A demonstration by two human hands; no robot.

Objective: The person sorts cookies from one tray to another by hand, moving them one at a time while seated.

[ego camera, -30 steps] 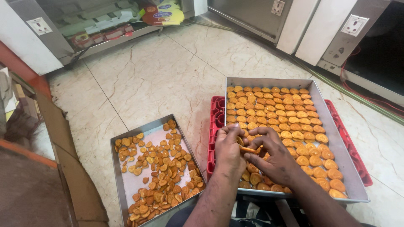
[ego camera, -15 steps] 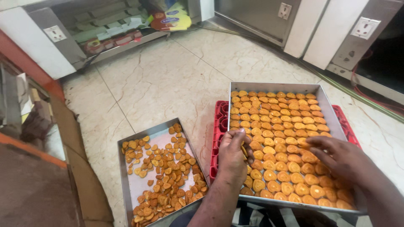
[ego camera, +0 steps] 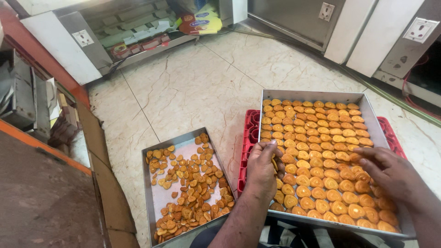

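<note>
A large metal tray [ego camera: 370,117] packed with rows of round golden biscuits [ego camera: 321,142] rests on a red crate [ego camera: 250,133]. My left hand [ego camera: 262,167] lies at the tray's near left edge, fingers curled around a few biscuits. My right hand [ego camera: 388,172] hovers over the biscuits at the right side, palm down, fingers spread and holding nothing. To the left on the floor sits a smaller metal tray [ego camera: 151,202] with loose, darker biscuits [ego camera: 193,188] scattered in it.
A marble tile floor [ego camera: 193,87] stretches ahead. Metal cabinets with wall sockets [ego camera: 420,30] stand at the back and right. A shelf with cartons [ego camera: 138,32] is at the back left. Flat cardboard [ego camera: 101,165] leans beside an orange-edged counter on the left.
My right hand has left my left hand and swung out to the tray's right side. My left hand has stayed at the near left edge. The view has shifted slightly.
</note>
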